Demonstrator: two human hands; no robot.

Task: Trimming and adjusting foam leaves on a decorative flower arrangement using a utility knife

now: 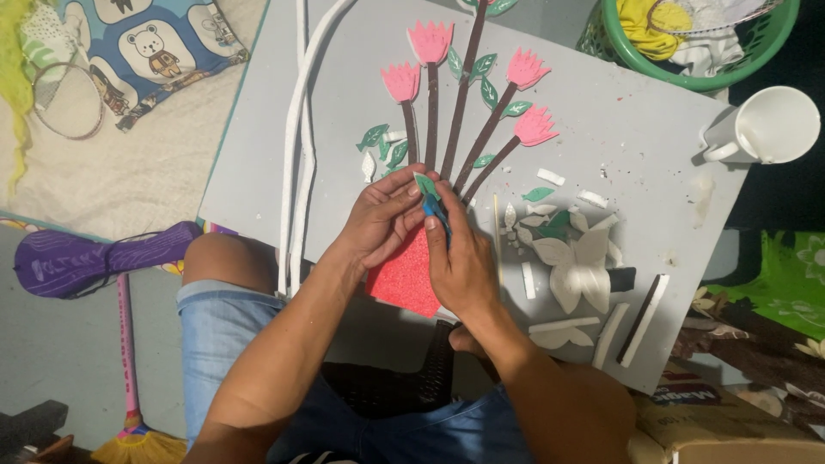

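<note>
— Largest first?
— Grey craft board (653,163), laid flat across the lap, filling the middle of the view. Along its left edge, long white foam strips (296,163), curved at the top.
— On the board?
— Toward the upper edge, pink foam flowers (430,40) on brown stems (464,94), with green leaves (484,64) beside the stems. Near the right edge, white foam petals (576,266) and small cut scraps. Just off the right corner, a white mug (773,125) on its side; above it, a green basket (687,73) with cloth inside.
— Hands?
— Both meeting near the lower edge, at the foot of the stems. Left hand (378,219): fingers clenched around a small green-and-white foam leaf piece (424,184), resting over a red glitter foam sheet (404,275). Right hand (460,262): fingers closed on a blue-handled tool (435,210), its tip touching the leaf piece. Kind of tool: cannot tell.
— Off the board?
— On the floor at left, a purple racket bag (86,258).
</note>
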